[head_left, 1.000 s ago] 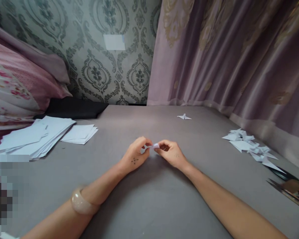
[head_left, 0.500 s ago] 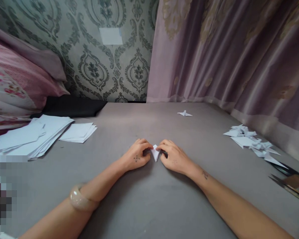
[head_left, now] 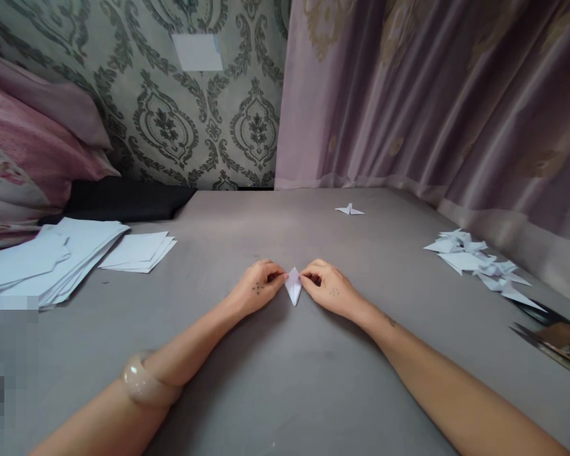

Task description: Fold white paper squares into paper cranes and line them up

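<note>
A small white paper folded into a kite shape (head_left: pixel 293 288) is between my hands over the middle of the table, its long point toward me. A crease runs down its centre. My left hand (head_left: pixel 262 285) pinches its left corner between thumb and fingers. At the right corner, my right hand (head_left: pixel 329 286) pinches it the same way. Whether the paper rests on the table or is slightly raised I cannot tell.
A folded paper crane (head_left: pixel 349 209) sits at the back of the grey table (head_left: pixel 275 392). More paper cranes (head_left: pixel 479 263) are heaped at right, beside scissors (head_left: pixel 546 348). Stacked white sheets (head_left: pixel 80 253), smaller paper squares (head_left: pixel 137 250) and a black cloth (head_left: pixel 123 199) lie at left.
My fingers have shifted from pressing over the paper's upper part to pinching its two side corners, leaving more of the kite shape uncovered. The view has shifted slightly.
</note>
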A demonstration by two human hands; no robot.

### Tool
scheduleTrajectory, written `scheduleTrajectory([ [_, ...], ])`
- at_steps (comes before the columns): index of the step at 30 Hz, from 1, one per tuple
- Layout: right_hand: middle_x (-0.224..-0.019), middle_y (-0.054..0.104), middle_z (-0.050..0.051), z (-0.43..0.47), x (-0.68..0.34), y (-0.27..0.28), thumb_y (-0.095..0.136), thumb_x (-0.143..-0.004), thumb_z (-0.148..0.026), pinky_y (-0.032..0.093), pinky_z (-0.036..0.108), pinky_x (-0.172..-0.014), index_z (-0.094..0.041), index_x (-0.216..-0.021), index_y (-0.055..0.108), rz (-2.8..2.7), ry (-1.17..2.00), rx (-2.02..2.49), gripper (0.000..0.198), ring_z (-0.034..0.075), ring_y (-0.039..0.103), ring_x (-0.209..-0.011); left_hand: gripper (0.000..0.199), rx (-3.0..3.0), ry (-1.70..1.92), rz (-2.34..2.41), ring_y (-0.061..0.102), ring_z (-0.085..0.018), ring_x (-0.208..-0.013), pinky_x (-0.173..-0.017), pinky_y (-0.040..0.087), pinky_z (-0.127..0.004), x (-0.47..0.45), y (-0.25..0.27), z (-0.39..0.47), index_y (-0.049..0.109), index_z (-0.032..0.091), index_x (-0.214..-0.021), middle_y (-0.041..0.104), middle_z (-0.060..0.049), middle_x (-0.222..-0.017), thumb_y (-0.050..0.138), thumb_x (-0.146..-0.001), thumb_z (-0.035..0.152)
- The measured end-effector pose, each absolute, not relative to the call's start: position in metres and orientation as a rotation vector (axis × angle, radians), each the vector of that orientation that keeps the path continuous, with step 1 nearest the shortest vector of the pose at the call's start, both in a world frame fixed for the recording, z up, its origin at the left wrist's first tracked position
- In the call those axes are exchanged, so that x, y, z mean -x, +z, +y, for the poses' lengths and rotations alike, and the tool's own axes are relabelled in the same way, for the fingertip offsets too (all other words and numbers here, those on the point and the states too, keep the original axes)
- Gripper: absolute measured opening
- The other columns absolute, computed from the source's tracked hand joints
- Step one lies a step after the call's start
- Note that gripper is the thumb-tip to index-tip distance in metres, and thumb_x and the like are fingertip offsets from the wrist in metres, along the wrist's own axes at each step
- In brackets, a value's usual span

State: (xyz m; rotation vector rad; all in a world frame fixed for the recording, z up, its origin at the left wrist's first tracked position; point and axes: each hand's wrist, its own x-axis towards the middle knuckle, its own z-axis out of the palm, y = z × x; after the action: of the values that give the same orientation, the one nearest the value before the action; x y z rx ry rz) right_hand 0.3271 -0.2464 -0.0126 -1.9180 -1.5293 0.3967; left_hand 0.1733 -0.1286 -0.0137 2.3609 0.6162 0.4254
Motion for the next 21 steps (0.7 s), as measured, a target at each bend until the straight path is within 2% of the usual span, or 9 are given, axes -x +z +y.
scheduleTrajectory([
  [5,-0.084,0.062,0.003,-0.240,-0.327,-0.013,0.056,-0.079,-0.023,0.044,0.026,-0.070,-0.018,-0.073,0.069,-1.419,0.422,1.953,0.015,0.013,0.057,-0.073,0.025,-2.382,0.456,0.680,0.053,-0.014,-0.064,-0.061,0.041,-0.025,-0.178,-0.017,-0.128,0.068,0.016,-0.076,0.058,-0.003,-0.073,0.049,-0.084,0.032],
  [14,-0.082,0.063,0.004,-0.233,-0.331,-0.016,0.060,-0.073,-0.027,0.044,0.027,-0.066,-0.018,-0.060,0.063,-1.348,0.445,1.974,0.016,0.014,0.057,-0.069,0.020,-2.350,0.433,0.747,0.055,-0.015,-0.066,-0.061,0.041,-0.026,-0.180,-0.016,-0.127,0.069,0.017,-0.076,0.061,-0.004,-0.074,0.055,-0.080,0.030],
  [19,-0.083,0.062,0.003,-0.233,-0.331,-0.016,0.060,-0.073,-0.028,0.044,0.026,-0.065,-0.019,-0.060,0.062,-1.365,0.446,1.981,0.016,0.014,0.056,-0.067,0.013,-2.345,0.429,0.775,0.054,-0.015,-0.067,-0.063,0.042,-0.027,-0.180,-0.016,-0.129,0.066,0.017,-0.073,0.061,-0.003,-0.075,0.058,-0.078,0.027],
  [21,-0.082,0.061,0.002,-0.233,-0.330,-0.016,0.061,-0.073,-0.028,0.043,0.026,-0.064,-0.019,-0.062,0.062,-1.354,0.423,2.000,0.014,0.013,0.055,-0.066,0.009,-2.338,0.472,0.780,0.054,-0.015,-0.069,-0.065,0.043,-0.027,-0.180,-0.018,-0.129,0.064,0.016,-0.078,0.060,-0.003,-0.077,0.061,-0.077,0.025],
])
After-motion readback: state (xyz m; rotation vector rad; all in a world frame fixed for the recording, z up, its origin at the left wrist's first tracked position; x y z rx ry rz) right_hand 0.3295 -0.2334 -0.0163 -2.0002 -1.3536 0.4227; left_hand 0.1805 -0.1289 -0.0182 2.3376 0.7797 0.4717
